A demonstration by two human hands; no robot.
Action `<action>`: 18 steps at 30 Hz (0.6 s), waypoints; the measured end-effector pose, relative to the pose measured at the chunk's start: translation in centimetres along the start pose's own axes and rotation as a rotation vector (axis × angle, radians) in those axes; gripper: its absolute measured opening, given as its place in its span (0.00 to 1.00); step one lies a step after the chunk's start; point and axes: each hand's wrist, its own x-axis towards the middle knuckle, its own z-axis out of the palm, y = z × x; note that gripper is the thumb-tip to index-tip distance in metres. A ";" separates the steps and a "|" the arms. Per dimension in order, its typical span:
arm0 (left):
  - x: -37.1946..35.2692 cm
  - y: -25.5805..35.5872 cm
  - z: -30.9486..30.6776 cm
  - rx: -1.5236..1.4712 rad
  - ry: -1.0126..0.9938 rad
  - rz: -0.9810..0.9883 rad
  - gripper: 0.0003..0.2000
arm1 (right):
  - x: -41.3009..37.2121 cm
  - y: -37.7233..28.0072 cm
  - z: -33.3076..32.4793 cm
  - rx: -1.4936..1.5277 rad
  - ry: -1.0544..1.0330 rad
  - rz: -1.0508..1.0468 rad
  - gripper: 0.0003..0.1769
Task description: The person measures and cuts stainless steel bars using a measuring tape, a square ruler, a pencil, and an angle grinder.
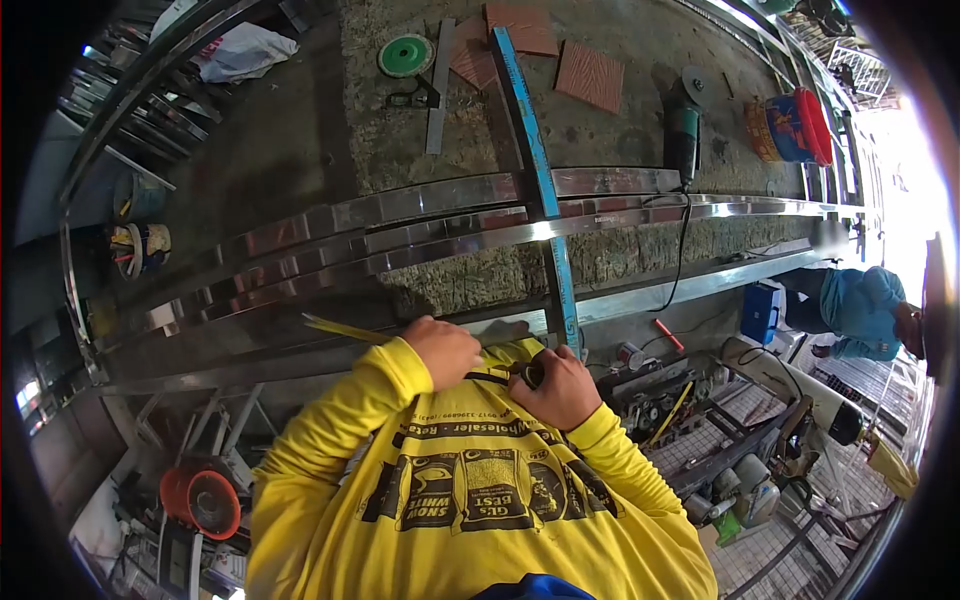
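Note:
My left hand [442,352] is closed at the front of the yellow shirt [470,430]; what its curled fingers hold is hidden. A thin yellow strip [345,329], like a tape measure blade, sticks out to the left behind that wrist. Beside it, my right hand [562,388] is closed at the shirt front around a small dark object [530,374], too hidden to name. Just beyond the hands, long shiny metal tubes [450,240] lie across the worktop. A blue level-like bar [535,165] crosses them, its near end close to my right hand.
An angle grinder [683,130], red-brown tiles [590,76], a green disc [405,55], a metal square [440,90] and a paint bucket [790,127] sit farther back. A person in blue [865,312] bends at the right. An orange reel [205,502] stands lower left.

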 end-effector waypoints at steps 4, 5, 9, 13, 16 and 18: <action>1.4 2.3 1.0 0.220 0.260 0.079 0.10 | 0.9 0.8 -0.3 -0.020 -0.012 -0.013 0.25; 1.8 2.3 0.6 0.237 0.416 0.176 0.08 | 1.0 1.4 -1.0 0.004 0.020 -0.014 0.24; 1.4 -0.6 -10.3 0.160 0.806 0.242 0.06 | 0.5 6.3 -6.4 0.037 0.099 0.047 0.25; 8.8 -14.3 -15.5 0.263 1.036 -0.128 0.18 | 2.6 13.2 -10.1 0.028 0.241 0.220 0.28; 15.1 -21.2 -15.9 0.436 0.981 -0.293 0.24 | 10.1 18.8 -8.4 -0.165 0.432 0.195 0.29; 18.0 -23.2 -15.1 0.520 0.931 -0.450 0.22 | 12.2 22.0 -7.2 -0.253 0.553 0.210 0.29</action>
